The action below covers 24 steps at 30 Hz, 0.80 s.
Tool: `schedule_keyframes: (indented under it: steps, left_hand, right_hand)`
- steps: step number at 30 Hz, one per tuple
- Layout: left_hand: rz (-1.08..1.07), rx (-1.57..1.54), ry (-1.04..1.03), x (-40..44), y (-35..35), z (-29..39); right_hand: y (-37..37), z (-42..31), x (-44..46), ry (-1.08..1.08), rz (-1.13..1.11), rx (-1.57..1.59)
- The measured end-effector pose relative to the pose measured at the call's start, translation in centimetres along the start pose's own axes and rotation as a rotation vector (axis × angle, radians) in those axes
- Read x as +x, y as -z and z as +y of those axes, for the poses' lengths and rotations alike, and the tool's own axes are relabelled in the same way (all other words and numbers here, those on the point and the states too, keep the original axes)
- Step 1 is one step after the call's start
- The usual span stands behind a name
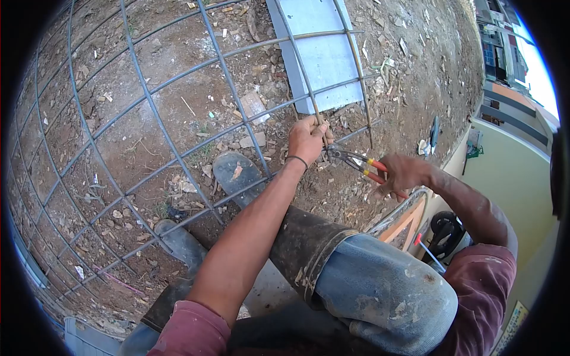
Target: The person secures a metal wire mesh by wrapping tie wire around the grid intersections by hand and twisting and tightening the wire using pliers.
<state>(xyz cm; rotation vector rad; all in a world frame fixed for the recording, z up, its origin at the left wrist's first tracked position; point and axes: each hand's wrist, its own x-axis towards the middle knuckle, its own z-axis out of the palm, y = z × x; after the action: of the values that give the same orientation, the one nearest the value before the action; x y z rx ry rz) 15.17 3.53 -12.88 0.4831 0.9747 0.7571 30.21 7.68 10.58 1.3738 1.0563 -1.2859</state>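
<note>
My left hand (309,137) is closed around a bar of the steel rebar mesh (228,89), near a crossing at its right end. In my right hand (399,173) are pincers (356,161) with red and yellow handles. The pincers' jaws meet the mesh just below my left fingers; whether they grip a wire there is too small to tell. Past my left hand, a pale blue-white block (323,56) lies under the bars.
The mesh spreads over rubble-strewn soil (172,113) to the left. My boots (237,172) stand among its bars. To the right are a wooden frame (409,222), a black wheel-like object (444,228) and a pale wall (504,160). A dark blue object (434,135) lies farther off.
</note>
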Motion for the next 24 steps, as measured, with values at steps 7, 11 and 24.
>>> schedule_keyframes:
  steps: [7, 11, 24]
  left_hand:
    - [-0.006, 0.040, -0.020, -0.3, 0.4, 0.3]
    - [0.010, 0.130, -0.055, 0.0, 0.6, -0.2]
    - [0.121, 0.349, -0.125, -1.7, 0.8, 1.2]
  right_hand:
    - [-1.5, -0.7, -1.1, 0.331, 0.910, -1.386]
    - [-0.8, 0.2, 0.5, 0.162, 0.655, -1.201]
    - [4.4, -2.3, 0.6, -0.123, -0.083, -0.379]
